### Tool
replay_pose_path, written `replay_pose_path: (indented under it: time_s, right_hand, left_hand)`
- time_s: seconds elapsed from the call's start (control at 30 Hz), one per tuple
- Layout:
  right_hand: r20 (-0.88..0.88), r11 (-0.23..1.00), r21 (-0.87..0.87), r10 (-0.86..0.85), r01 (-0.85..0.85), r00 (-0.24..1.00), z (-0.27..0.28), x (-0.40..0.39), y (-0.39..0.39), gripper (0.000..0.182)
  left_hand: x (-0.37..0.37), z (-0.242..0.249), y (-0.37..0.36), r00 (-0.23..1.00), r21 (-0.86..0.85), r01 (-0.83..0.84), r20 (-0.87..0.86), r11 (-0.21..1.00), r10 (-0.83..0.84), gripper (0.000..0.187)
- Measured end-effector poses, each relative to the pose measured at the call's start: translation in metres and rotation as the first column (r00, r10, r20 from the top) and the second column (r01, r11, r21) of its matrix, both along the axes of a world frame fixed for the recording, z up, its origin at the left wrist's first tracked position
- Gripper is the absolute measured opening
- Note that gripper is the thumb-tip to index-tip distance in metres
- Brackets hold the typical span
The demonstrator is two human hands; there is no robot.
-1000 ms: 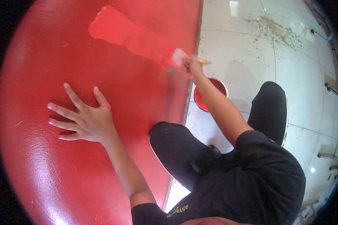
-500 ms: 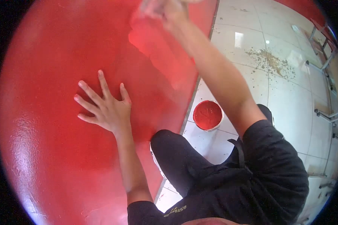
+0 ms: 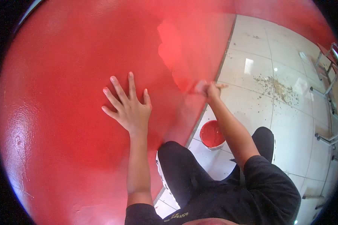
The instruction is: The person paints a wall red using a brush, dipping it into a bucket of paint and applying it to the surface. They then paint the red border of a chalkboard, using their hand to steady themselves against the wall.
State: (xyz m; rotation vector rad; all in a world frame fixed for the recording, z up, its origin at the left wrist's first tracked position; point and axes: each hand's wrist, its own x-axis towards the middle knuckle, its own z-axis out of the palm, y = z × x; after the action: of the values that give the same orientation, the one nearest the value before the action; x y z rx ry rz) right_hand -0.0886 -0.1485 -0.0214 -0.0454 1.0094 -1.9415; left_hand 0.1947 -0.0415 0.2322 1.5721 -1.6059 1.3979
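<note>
I'm splaying my left hand [image 3: 131, 111] flat on the wall [image 3: 64, 93] and gripping a brush [image 3: 201, 87] in my right hand [image 3: 213, 91]; a bucket [image 3: 216, 147] is standing at that hand's six o'clock.

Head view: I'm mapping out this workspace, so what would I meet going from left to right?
Left hand, brush held in the right hand, brown speckled patch, metal legs near the right edge.

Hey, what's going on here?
A person in black clothes is painting a glossy red wall. Their right hand holds a pale-handled paintbrush near the wall's lower edge, beside a brighter red patch; the left hand is spread against the wall. A round white bucket of red paint stands on the white tiled floor.
</note>
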Motion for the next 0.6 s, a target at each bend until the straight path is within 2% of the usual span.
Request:
replay_pose_path:
  time_s: [0.03,0.1,0.17,0.23,0.27,0.3,0.33,0.37,0.4,0.43,0.47,0.53,0.6]
  right_hand:
    - [-0.01,1.0,-0.015,-0.002,0.002,1.0,0.008,0.005,0.008,0.008]
    - [-0.001,0.988,0.138,-0.074,0.074,0.997,0.032,0.011,0.015,0.011]
    - [-0.131,0.965,-0.256,-0.096,0.06,0.987,0.062,0.015,-0.019,0.016]
    - [-0.245,0.886,-0.454,-0.019,-0.097,0.969,0.191,0.04,0.011,0.029]
    - [-0.399,0.441,-0.813,0.054,-0.38,0.915,0.232,0.039,-0.004,0.027]
    - [-0.366,0.553,-0.769,0.029,-0.32,0.93,0.304,0.051,0.034,0.023]
    - [-0.513,0.388,-0.788,0.014,-0.478,0.858,0.348,0.04,0.014,0.017]
    - [-0.292,0.68,-0.721,-0.123,-0.134,0.949,0.406,0.06,0.048,0.015]
    - [-0.361,0.542,-0.801,-0.101,-0.254,0.927,0.442,0.056,0.055,0.021]
    - [-0.435,0.382,-0.846,-0.09,-0.372,0.896,0.464,0.05,0.052,0.029]
    - [-0.436,0.378,-0.846,-0.089,-0.375,0.896,0.467,0.05,0.051,0.029]
    - [-0.184,0.341,-0.922,0.031,-0.184,0.982,0.472,0.052,0.048,0.033]
    - [-0.276,0.391,-0.884,0.006,-0.256,0.961,0.404,0.058,0.038,0.017]
  left_hand:
    - [0.001,0.0,-0.002,1.0,-0.008,0.008,0.008,1.0,-0.008,0.071]
    - [0.002,0.0,-0.004,1.0,-0.018,0.014,-0.003,1.0,-0.014,0.072]
    - [0.004,0.0,-0.002,1.0,-0.004,0.014,-0.006,1.0,-0.014,0.072]
    - [0.002,0.001,-0.002,1.0,-0.007,0.006,0.002,1.0,-0.006,0.072]
    - [0.003,0.001,-0.001,1.0,0.0,0.007,0.01,1.0,-0.007,0.072]
    - [0.003,0.001,-0.001,1.0,0.002,0.003,0.009,1.0,-0.003,0.072]
    - [0.002,0.001,-0.001,1.0,0.002,0.002,0.004,1.0,-0.002,0.072]
    - [0.003,0.001,-0.001,1.0,0.002,0.005,0.01,1.0,-0.005,0.072]
    - [0.003,0.0,-0.001,1.0,-0.002,0.015,0.01,1.0,-0.015,0.072]
    - [0.003,0.0,-0.001,1.0,-0.008,0.022,0.006,1.0,-0.022,0.071]
    - [0.003,0.0,-0.002,1.0,-0.011,0.019,0.004,1.0,-0.019,0.071]
    - [0.003,0.001,-0.001,1.0,-0.006,0.026,-0.004,1.0,-0.026,0.071]
    - [0.003,0.001,0.0,1.0,-0.004,0.028,0.0,1.0,-0.028,0.071]
